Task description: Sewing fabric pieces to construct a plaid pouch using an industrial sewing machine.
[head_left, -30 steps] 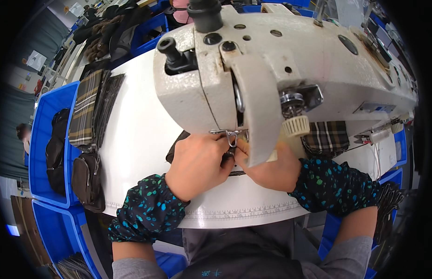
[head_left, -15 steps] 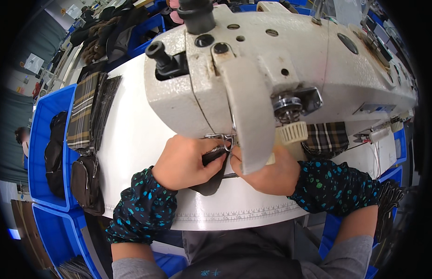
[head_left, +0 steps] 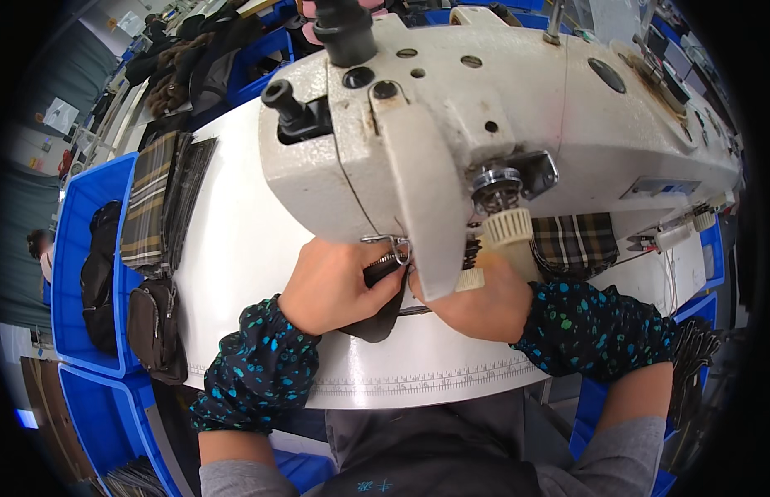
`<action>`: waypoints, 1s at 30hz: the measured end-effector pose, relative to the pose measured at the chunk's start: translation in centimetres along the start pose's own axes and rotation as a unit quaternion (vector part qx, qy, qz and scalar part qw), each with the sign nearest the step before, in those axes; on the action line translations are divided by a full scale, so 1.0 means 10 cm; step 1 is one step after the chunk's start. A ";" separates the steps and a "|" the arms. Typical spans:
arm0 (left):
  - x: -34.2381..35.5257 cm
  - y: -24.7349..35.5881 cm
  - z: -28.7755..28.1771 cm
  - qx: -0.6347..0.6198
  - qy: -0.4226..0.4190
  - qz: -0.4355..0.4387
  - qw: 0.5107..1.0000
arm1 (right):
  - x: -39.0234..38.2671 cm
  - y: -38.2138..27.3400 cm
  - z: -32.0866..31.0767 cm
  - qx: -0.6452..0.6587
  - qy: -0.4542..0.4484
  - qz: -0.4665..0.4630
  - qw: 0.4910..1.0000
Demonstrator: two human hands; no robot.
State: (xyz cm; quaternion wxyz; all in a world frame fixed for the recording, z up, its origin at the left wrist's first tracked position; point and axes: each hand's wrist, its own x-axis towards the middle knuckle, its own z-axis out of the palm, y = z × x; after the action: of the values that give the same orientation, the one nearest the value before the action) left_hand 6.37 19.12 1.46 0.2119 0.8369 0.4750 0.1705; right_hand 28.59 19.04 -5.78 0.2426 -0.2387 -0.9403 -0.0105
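Observation:
At the white sewing machine [head_left: 335, 199], my left hand [head_left: 339, 286] is closed on a dark fabric piece [head_left: 372, 327] with a metal-toothed zipper [head_left: 383, 267], just beside the presser foot and needle area. My right hand [head_left: 476, 306] is bent at the same spot, its fingertips partly behind the machine's pale front guard [head_left: 430, 207]; what they grip is hidden. Both forearms wear dark sleeve covers with blue-green spots. The machine stands on a curved white table [head_left: 219, 207] with a ruler strip along its front edge.
At left, plaid fabric pieces [head_left: 153, 199] and a small dark bag [head_left: 153, 323] lie beside blue bins [head_left: 70, 273] holding dark items. Folded plaid fabric [head_left: 575, 244] lies right of the needle area. Dark piles [head_left: 169, 74] and another person [head_left: 45, 248] are in the background.
My left hand has shifted left from a second ago, uncovering more of the dark piece and zipper. Over the last half second both hands stay nearly in place at the needle area.

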 end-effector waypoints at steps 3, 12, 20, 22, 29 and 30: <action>0.01 0.04 0.01 0.000 0.018 -0.015 1.000 | 0.06 -0.03 -0.14 0.028 0.035 0.018 0.999; 0.00 0.03 0.03 -0.012 0.037 -0.008 0.999 | 0.09 0.00 -0.12 0.057 0.086 0.032 0.994; -0.05 -0.23 0.00 -0.140 0.062 -0.083 0.985 | 0.03 -0.06 -0.26 -0.041 0.025 -0.019 0.999; -0.04 -0.23 0.00 -0.133 0.061 -0.096 0.985 | 0.04 -0.10 -0.32 -0.054 0.018 -0.026 0.998; -0.02 -0.14 0.10 -0.009 0.104 -0.108 0.989 | 0.09 -0.17 -0.25 -0.084 0.070 -0.072 0.991; -0.01 -0.12 0.10 -0.010 0.104 -0.108 0.989 | 0.09 -0.17 -0.23 -0.079 0.058 -0.078 0.992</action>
State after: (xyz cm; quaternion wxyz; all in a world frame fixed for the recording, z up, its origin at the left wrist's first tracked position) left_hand 5.96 19.36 -0.03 0.1868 0.7565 0.5802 0.2370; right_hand 28.15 17.60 -3.22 0.2759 -0.1821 -0.9364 -0.1174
